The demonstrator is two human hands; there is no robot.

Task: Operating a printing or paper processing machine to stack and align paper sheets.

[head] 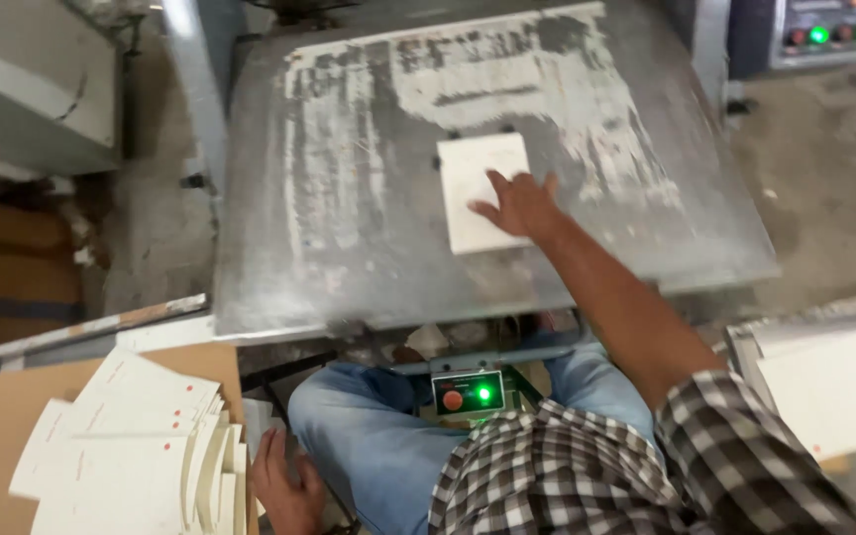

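Near the metal press bed's (349, 198) centre, right hand (519, 205), fingers spread flat, is pressing a white card sheet (473, 173); next move needs squaring. Left hand (284, 485), loosely open, is resting by card stack (141, 451).

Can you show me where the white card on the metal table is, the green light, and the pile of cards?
white card (473, 168): head view, bare upper part.
green light (484, 393): head view, its glowing middle.
pile of cards (131, 446): head view, top sheet.

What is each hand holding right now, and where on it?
Neither grips anything. The right hand presses flat on the white sheet near its right edge; the left hand rests beside the card stack.
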